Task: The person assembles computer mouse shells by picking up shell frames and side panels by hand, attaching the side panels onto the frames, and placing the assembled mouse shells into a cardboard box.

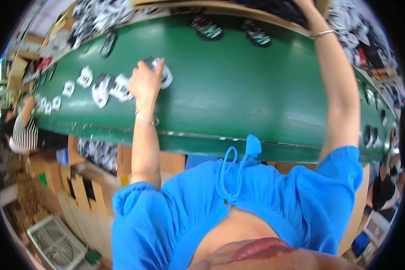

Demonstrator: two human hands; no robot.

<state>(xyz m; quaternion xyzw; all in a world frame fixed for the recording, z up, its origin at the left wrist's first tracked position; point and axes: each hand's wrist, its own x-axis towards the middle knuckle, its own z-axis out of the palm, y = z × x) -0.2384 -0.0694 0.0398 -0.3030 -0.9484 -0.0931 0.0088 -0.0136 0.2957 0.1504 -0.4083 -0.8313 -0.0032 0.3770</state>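
My left hand (145, 83) is over the green belt table, its fingers closed on a white and dark shoe-shaped piece (166, 77). Several similar white shoe-shaped pieces (101, 90) lie just to the left of it in a loose row. My right arm stretches far forward, and only part of my right hand (305, 3) shows at the top edge, beside a box of dark pieces (274, 8). Its fingers are out of sight. Dark shoe-shaped pieces with green (207, 28) lie along the table's far side.
Piles of white and grey pieces (104, 15) stand beyond the green table (238, 90). At the far left, a person in a striped sleeve (24, 132) reaches onto it. Cardboard boxes (87, 191) and a white crate (57, 243) are at lower left. More people are at right.
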